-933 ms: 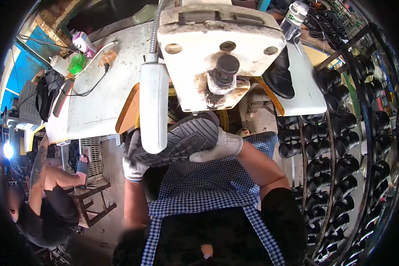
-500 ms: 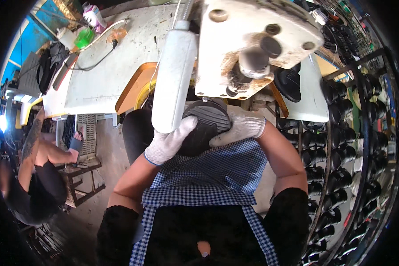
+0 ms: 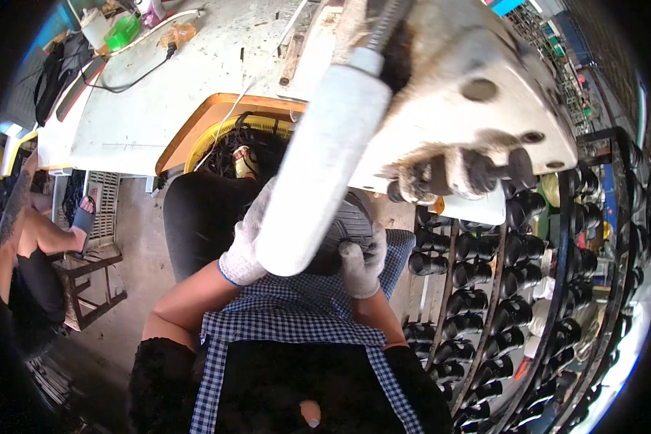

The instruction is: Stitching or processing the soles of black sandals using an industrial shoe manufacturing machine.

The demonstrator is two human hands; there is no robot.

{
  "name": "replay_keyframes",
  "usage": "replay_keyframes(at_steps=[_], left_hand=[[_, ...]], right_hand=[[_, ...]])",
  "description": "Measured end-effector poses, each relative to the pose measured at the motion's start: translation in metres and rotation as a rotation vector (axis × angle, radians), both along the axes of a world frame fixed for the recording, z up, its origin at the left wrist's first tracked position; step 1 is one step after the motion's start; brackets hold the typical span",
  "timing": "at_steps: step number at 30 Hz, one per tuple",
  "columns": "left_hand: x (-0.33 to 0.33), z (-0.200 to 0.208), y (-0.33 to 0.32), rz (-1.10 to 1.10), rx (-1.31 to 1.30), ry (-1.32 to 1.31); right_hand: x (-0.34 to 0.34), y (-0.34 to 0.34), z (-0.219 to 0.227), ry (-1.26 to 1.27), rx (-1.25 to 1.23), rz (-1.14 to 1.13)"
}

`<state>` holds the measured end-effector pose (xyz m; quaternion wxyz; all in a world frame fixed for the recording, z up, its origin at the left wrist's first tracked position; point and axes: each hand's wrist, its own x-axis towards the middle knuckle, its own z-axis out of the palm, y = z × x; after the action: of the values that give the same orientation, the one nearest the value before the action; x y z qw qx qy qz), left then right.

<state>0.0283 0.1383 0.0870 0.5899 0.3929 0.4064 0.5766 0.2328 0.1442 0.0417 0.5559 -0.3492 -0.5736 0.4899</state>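
A black shoe [image 3: 351, 223] with a ridged sole is held between my two gloved hands, above my lap and checked apron. My left hand [image 3: 243, 249], in a white knit glove, grips its left side; its fingers are largely hidden behind a long white lamp-like piece [image 3: 325, 163] on a flexible neck. Closed on the right side of the shoe, my right hand [image 3: 365, 264] has its thumb near the sole. Up and to the right stands the white, grease-stained head of a machine [image 3: 456, 119]. The shoe is apart from its lower parts in this view.
A white worktable [image 3: 184, 83] has a cut-out at its front edge, with a yellow basket [image 3: 202, 141] of black strips below. Racks [image 3: 493, 289] of black shoes stand at the right. Another person's legs [image 3: 40, 235] and a low stool [image 3: 94, 286] are at the left.
The view has shifted, with the machine now larger and further right. My hands and the shoe have come away from the machine head toward my body, and my right hand has changed its hold.
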Motion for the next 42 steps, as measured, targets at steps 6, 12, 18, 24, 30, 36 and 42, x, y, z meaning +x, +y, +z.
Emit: replay_keyframes(at_steps=[6,12,18,24,30,36,42], left_hand=[[-0.020,0.041,0.013,-0.142,0.031,0.076],[-0.045,0.045,0.031,-0.238,0.115,0.179],[-0.041,0.059,0.024,-0.092,0.176,0.301],[-0.028,0.043,0.008,0.037,0.045,0.088],[-0.016,0.017,-0.005,0.166,-0.116,-0.240],[-0.034,0.001,-0.007,0.253,-0.149,-0.210],[-0.096,-0.024,0.002,0.191,-0.093,-0.218]], right_hand=[[0.019,0.036,0.059,-0.481,0.249,0.111],[0.018,0.085,0.101,-0.834,0.062,0.535],[0.017,0.098,0.121,-0.797,0.462,0.408],[0.057,0.085,0.082,-0.347,0.498,-0.166],[0.067,0.012,-0.006,0.504,-0.114,-0.083],[0.039,-0.001,-0.020,0.585,-0.076,0.305],[-0.024,-0.002,-0.004,0.409,-0.140,0.326]])
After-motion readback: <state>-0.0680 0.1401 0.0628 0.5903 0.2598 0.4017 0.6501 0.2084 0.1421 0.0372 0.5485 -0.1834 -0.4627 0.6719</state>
